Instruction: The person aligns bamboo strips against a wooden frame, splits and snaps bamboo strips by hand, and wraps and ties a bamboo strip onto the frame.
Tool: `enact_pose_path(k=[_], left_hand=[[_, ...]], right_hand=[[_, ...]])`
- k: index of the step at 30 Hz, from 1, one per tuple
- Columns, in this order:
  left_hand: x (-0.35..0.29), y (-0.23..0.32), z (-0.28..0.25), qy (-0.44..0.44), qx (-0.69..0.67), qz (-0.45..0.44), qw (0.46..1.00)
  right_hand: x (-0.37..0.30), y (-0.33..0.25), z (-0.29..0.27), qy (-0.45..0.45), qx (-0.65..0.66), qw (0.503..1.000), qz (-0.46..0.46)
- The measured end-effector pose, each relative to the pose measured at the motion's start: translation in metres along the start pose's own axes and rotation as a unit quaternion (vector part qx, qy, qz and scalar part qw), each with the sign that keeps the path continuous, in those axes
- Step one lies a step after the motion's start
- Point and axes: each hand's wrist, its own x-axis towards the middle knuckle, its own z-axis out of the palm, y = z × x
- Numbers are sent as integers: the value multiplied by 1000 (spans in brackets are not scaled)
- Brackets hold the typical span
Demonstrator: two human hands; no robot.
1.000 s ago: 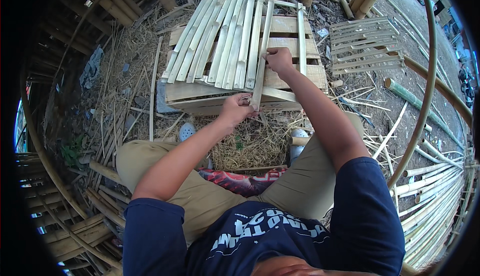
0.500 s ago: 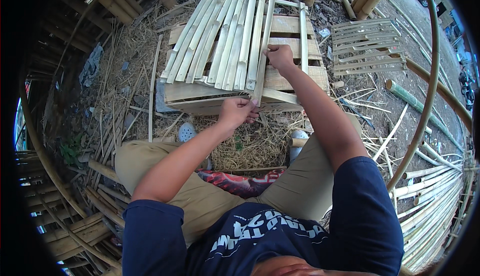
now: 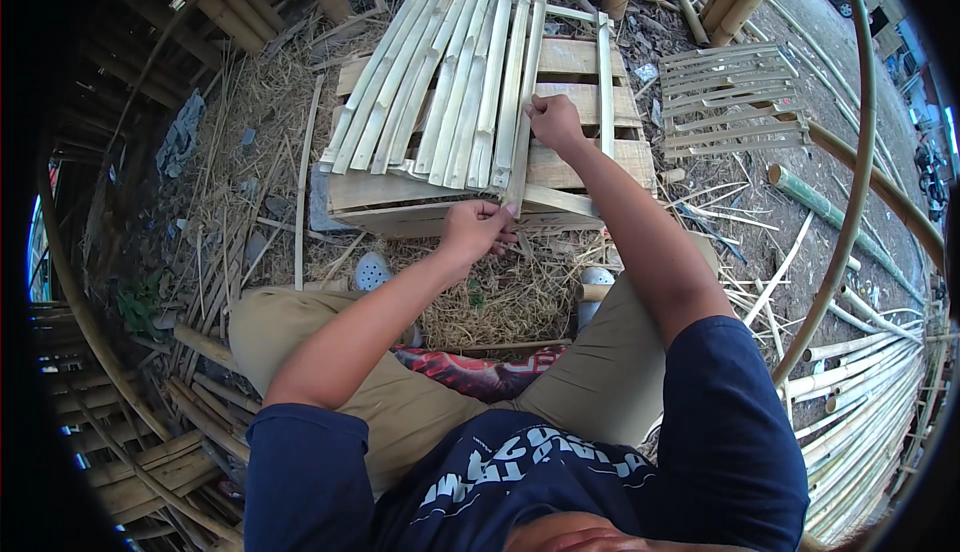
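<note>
A long bamboo strip lies lengthwise over the low wooden crate, its far end reaching past the other strips. My left hand pinches its near end at the crate's front edge. Farther up, my right hand grips the same strip from its right side, the fingers closed on it. Left of it, several split bamboo slats lie side by side across a cross strip. A single slat stands apart at the right end of that cross strip.
A slatted bamboo panel lies on the ground at the right. Beyond it rests a green bamboo pole. Many bamboo strips are piled at the lower right. A curved bamboo pole crosses the right side. Straw covers the ground between my feet.
Both hands keep their hold on the long strip, and it lies almost where it was. My right hand sits very slightly lower. The view has shifted a little.
</note>
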Motion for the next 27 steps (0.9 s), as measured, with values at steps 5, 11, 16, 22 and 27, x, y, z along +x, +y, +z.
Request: enact_pose_path(k=[5,11,16,22,27], left_hand=[[2,4,1,3,2,8,1000],[5,4,1,7,1,6,1000],[6,6,2,5,18,7,1000],[10,11,-4,-26,53,6,998],[-2,17,-6,-39,96,20,994]], right_hand=[[4,3,5,35,20,999,1],[2,-6,2,21,38,999,25],[3,-4,0,51,29,998,19],[10,-3,4,67,51,995,55],[15,-5,-10,-44,206,971,111]])
